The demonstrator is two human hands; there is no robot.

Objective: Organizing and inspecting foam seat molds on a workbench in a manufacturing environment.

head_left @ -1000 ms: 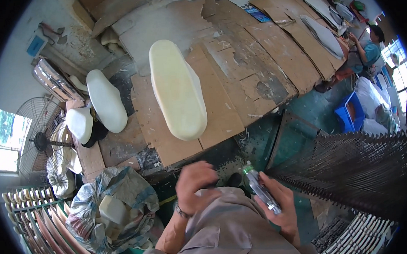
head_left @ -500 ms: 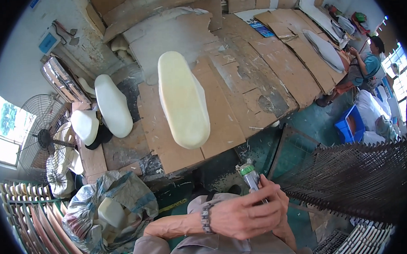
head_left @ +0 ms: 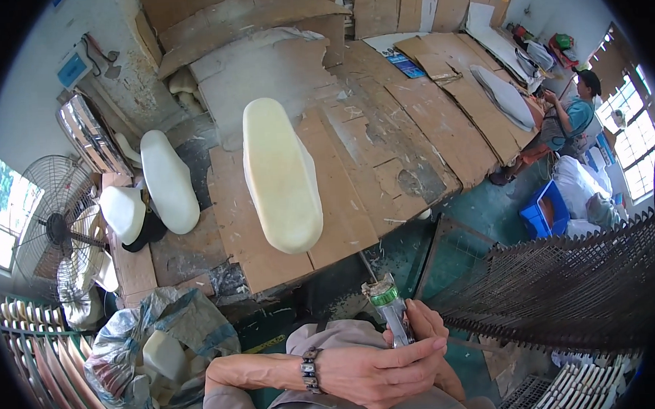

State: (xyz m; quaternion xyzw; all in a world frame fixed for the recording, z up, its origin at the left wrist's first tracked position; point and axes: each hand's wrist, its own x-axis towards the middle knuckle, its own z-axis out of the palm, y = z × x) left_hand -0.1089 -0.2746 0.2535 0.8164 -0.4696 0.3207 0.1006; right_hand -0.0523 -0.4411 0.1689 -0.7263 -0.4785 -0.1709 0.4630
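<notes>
While a clear tube [head_left: 398, 324] gets all the grip, a pale pad [head_left: 282, 181] lies on the table [head_left: 347, 222]

So the right hand [head_left: 424, 321] is wrapped round the tube — green collar [head_left: 384, 297] up top. Left hand [head_left: 392, 369], the one with the bracelet [head_left: 311, 370], is pressed across the right, fingers together; can't tell if it's pinching the tube too. Pad's flat on cardboard [head_left: 233, 246], apart from both hands.
</notes>
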